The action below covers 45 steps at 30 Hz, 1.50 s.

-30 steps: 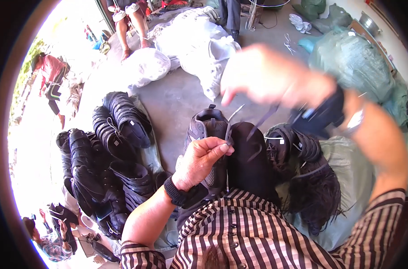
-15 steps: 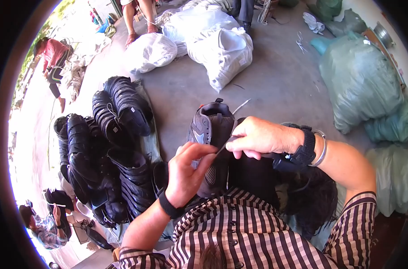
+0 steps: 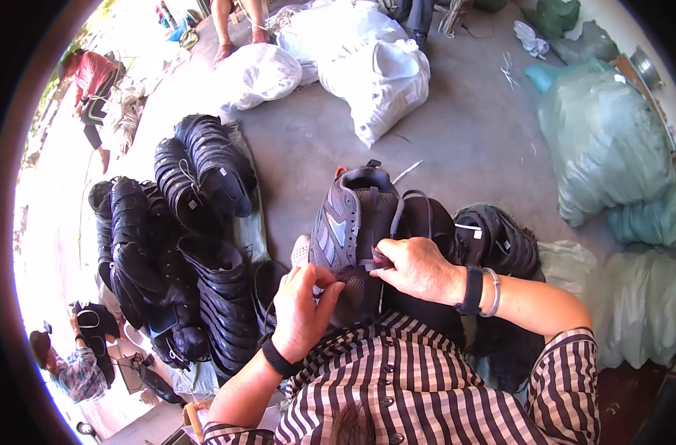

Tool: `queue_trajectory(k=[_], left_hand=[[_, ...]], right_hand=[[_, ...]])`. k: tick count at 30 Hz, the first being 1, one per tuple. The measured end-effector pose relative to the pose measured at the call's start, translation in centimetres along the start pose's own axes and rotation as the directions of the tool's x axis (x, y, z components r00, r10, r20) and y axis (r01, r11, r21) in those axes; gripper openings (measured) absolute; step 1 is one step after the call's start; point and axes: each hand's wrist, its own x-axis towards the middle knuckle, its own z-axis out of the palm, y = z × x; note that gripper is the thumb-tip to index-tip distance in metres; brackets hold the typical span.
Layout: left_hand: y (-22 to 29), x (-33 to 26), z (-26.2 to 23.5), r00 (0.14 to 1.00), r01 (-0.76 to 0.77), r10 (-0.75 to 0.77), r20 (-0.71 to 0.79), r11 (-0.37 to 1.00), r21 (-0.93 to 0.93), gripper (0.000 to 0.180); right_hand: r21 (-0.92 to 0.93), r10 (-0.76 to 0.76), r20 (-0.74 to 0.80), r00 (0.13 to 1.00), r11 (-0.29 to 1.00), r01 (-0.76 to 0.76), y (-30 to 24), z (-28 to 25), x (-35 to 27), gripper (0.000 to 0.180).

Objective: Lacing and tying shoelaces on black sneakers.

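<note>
Here, you sit over a grey concrete floor (image 3: pixel 471 141) in bright daylight. White sacks (image 3: pixel 368 59) lie tied shut at the top centre, and green bags (image 3: pixel 605 148), also closed, fill the right edge; what they hold is hidden. Rows of black shoes (image 3: pixel 182 245) are stacked on a sheet at the left. Just below centre, a grey shoe (image 3: pixel 349 222) rests on your lap, toe pointing up the frame. Your left hand (image 3: pixel 301 311) pinches its lower edge with closed fingers; your right hand (image 3: pixel 419 268) grips its side, fingers curled. More black shoes (image 3: pixel 501 241) lie just right of it.
</note>
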Motion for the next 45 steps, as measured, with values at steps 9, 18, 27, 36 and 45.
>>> queue_trajectory(k=[9,18,27,36,45], left_hand=[[0.1,0.4,-0.1,0.977,-0.211,0.204,0.055,0.954,0.215,0.018],[0.1,0.5,-0.9,0.991,-0.128,0.113,0.066,0.944,0.306,0.015],[0.1,0.4,-2.2,0.976,-0.199,0.157,0.150,0.926,0.322,0.014],[1.6,1.2,-2.3,0.868,-0.392,0.365,0.337,0.920,0.014,0.021],[0.0,1.1,-1.3,0.954,-0.274,0.231,0.190,0.932,0.239,0.016]], right_hand=[[0.020,-0.234,0.159,0.959,0.972,0.233,3.3,-2.2,-2.1,0.011],[-0.012,0.050,0.000,0.999,0.999,-0.050,-0.7,-0.6,-0.4,0.023],[0.204,-0.151,0.347,0.926,0.975,0.083,2.3,-2.8,0.7,0.022],[0.048,0.018,0.117,0.993,0.999,-0.024,0.0,-0.6,0.1,0.019],[0.098,0.075,0.420,0.905,0.987,-0.127,0.5,-3.2,0.9,0.034]])
